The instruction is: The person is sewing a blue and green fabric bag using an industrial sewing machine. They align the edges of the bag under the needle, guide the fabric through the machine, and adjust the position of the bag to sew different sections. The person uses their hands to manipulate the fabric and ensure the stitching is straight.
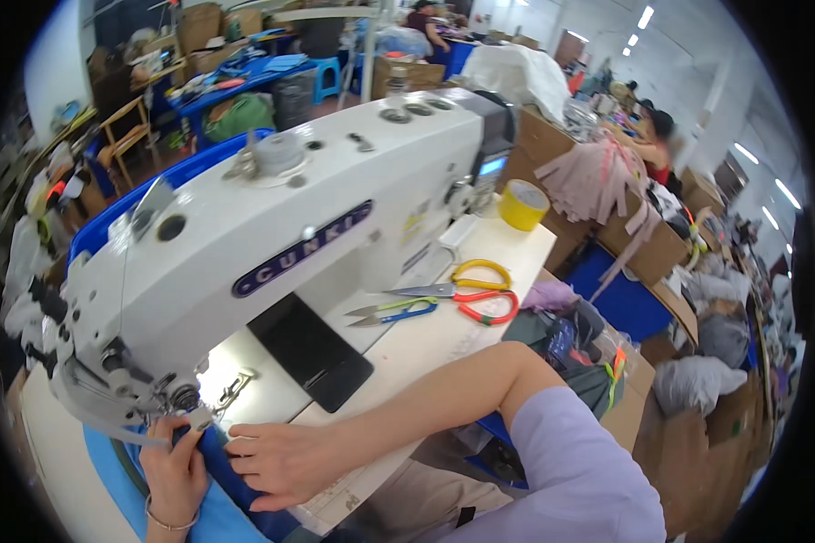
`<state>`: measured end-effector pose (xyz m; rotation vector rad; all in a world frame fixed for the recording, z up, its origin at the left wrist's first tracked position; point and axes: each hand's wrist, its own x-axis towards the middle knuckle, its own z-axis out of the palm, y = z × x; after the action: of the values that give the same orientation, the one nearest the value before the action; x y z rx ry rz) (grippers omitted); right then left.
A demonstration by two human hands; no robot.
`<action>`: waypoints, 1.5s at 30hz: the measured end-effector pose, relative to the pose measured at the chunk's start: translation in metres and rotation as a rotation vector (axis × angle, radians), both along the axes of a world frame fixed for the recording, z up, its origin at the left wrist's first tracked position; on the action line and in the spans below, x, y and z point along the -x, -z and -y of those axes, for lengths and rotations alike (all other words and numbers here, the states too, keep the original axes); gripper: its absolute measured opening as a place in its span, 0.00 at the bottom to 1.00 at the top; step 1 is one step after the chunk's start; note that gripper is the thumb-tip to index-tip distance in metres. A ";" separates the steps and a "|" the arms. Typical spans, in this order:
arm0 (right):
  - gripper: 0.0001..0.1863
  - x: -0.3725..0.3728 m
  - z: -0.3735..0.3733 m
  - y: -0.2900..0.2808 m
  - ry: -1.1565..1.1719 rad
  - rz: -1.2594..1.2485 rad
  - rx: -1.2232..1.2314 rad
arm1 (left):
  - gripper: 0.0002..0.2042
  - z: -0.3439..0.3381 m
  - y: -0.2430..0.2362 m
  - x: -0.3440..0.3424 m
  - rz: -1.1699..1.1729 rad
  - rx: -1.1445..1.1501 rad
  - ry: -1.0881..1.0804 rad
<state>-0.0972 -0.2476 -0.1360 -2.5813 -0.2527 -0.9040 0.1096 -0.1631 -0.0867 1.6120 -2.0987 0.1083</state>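
Observation:
A white sewing machine spans the view, its lamp lighting the bed by the needle area. My left hand, with a bracelet at the wrist, pinches blue fabric just below the presser-foot area; the exact point of grip is partly hidden. My right hand rests on darker blue fabric beside it, fingers slightly curved and apart. A black phone lies on the machine bed above that hand. Small thread snips and two pairs of scissors, one yellow-handled, one red-handled, lie further right.
A yellow tape roll sits at the machine's right end. Behind are a blue bin, a cluttered blue table, cardboard boxes, pink fabric strips and bags. Two other people are in the background.

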 end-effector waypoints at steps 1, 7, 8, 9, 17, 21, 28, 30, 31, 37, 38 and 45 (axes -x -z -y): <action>0.21 0.003 0.001 0.005 0.016 0.008 -0.012 | 0.16 0.004 0.001 0.004 0.005 0.012 0.004; 0.20 -0.008 0.001 0.004 -0.009 0.040 -0.035 | 0.21 0.002 -0.005 -0.004 0.000 0.030 0.044; 0.20 -0.010 0.002 0.003 -0.009 0.047 -0.038 | 0.21 0.001 -0.006 -0.005 0.001 0.040 0.051; 0.20 -0.012 0.003 0.002 -0.012 0.055 -0.039 | 0.21 0.002 -0.007 -0.006 0.003 0.028 0.037; 0.20 -0.012 0.002 0.010 0.003 0.076 -0.058 | 0.21 0.002 -0.002 -0.006 -0.036 -0.021 0.022; 0.20 -0.011 0.000 0.009 0.022 0.075 -0.039 | 0.21 0.003 -0.008 -0.006 -0.036 -0.033 0.058; 0.22 -0.015 -0.003 0.016 0.083 0.196 0.012 | 0.21 -0.026 -0.041 0.046 0.052 -0.144 0.046; 0.22 -0.013 -0.002 0.018 0.066 0.186 0.019 | 0.23 -0.041 -0.052 0.059 -0.085 -0.292 0.013; 0.22 -0.015 -0.003 0.021 0.016 0.224 0.028 | 0.25 -0.048 -0.047 0.053 -0.095 -0.327 0.026; 0.18 -0.016 0.002 0.023 -0.165 0.323 0.137 | 0.26 -0.056 -0.033 0.046 -0.033 -0.297 0.084; 0.17 -0.014 0.001 0.015 -0.200 0.326 0.170 | 0.27 -0.058 -0.033 0.042 -0.013 -0.292 0.093; 0.12 -0.022 -0.007 0.024 -0.117 0.291 0.333 | 0.26 -0.057 -0.034 0.032 -0.046 -0.304 0.154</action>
<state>-0.0754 -0.2404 -0.1604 -2.6830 -0.6801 -1.2859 0.0774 -0.1062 -0.0527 1.5904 -2.2792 -0.3098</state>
